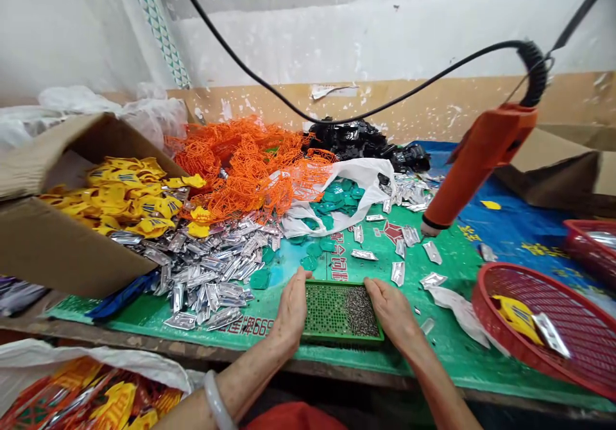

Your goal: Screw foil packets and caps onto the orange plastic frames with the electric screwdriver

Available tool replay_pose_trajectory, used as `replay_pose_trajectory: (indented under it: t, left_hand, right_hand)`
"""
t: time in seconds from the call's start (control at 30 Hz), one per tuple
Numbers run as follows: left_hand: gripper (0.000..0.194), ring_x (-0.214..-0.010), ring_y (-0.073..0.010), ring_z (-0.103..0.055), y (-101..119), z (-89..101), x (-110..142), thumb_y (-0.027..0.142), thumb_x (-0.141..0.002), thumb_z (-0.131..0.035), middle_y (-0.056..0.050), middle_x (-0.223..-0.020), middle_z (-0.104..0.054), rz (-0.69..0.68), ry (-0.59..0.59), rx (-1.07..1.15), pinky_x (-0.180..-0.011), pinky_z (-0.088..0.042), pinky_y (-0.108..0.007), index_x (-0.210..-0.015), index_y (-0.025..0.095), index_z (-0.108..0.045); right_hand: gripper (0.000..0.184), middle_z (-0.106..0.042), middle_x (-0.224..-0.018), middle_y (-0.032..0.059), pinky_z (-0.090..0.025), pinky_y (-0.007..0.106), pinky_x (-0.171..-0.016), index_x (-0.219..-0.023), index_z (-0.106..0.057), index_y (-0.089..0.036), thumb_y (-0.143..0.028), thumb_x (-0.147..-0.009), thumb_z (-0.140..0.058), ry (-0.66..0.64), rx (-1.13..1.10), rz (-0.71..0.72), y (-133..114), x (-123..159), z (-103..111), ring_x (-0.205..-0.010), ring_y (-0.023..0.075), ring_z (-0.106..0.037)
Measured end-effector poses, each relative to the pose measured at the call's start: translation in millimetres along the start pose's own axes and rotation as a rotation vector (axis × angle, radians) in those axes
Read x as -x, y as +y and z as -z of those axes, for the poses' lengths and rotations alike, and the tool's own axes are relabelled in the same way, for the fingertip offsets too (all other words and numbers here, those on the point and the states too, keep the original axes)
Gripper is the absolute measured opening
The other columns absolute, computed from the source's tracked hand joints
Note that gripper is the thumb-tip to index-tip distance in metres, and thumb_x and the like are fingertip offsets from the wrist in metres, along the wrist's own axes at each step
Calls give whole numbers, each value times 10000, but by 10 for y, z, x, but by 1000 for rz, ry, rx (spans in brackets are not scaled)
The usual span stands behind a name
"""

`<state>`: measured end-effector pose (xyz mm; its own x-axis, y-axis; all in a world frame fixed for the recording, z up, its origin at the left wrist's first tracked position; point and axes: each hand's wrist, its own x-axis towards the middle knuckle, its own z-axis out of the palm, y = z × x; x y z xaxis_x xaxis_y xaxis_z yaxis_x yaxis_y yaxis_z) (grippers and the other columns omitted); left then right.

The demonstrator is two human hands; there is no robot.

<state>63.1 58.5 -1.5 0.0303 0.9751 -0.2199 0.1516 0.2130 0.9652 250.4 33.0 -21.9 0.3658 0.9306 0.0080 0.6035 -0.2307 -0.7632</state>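
Between both hands is a shallow green screw tray [322, 338] with rows of small holes. Tiny grey metal pieces that look like screws [362, 312] are heaped at its right end. My left hand [291, 311] grips the tray's left side, fingers pointing away from me. Around the right side my right hand [393, 311] is closed, with the thumb side near the far corner. An orange electric screwdriver [481, 163] hangs tip down, beyond and to the right of my right hand. Loose silver plates [364, 255] lie past the tray.
At left, a tipped cardboard box [67, 244] spills yellow parts [139, 192] beside a silver plate pile [206, 269]. Orange plastic frames [245, 160], black parts [359, 138] and a white bag [380, 180] with green pieces lie behind. A red basket [572, 334] stands right.
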Motion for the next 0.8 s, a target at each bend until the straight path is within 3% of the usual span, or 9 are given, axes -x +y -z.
replay_pose_trajectory:
  t: [0.17,0.37,0.5,0.67,0.8]
  left_hand:
    - [424,-1203,-297,-534,31,-178,-94,429,-925,-330,-145,-1198,-660,-27,11,-71,-1101,-321,-422,-1007,160,-647]
    - [325,-988,-268,-595,45,-364,-181,398,-918,-338,-102,-987,-681,-168,-22,-101,-975,-421,-409,-833,237,-607]
    - [326,-937,-254,-598,36,-423,-188,397,-921,-339,-98,-937,-675,-249,-59,-91,-935,-439,-391,-835,226,-603]
    - [355,-1047,-230,-598,20,-362,-257,411,-934,-324,-95,-1035,-688,-243,-41,-44,-985,-434,-350,-924,203,-612]
    - [484,-1112,-218,-602,43,-105,-414,420,-957,-195,-145,-1143,-665,-169,44,-3,-941,-486,-353,-1022,156,-595]
  right_hand:
    - [378,-562,-543,43,-329,307,-591,-531,-466,-231,-466,-797,-336,-42,165,-15,49,-149,91,-538,176,-451]
    - [381,-630,-619,74,-319,288,-586,-580,-513,-223,-375,-879,-332,-19,348,-23,105,-225,166,-566,182,-511]
    - [376,-678,-697,112,-293,294,-587,-628,-553,-208,-329,-915,-341,-16,458,-29,135,-230,176,-583,192,-538]
    - [401,-697,-743,131,-257,299,-575,-694,-613,-189,-334,-947,-338,-46,566,-44,139,-212,190,-603,208,-570]
    - [411,-694,-730,104,-284,287,-577,-701,-641,-189,-326,-957,-350,-68,627,-30,123,-195,219,-621,194,-587]
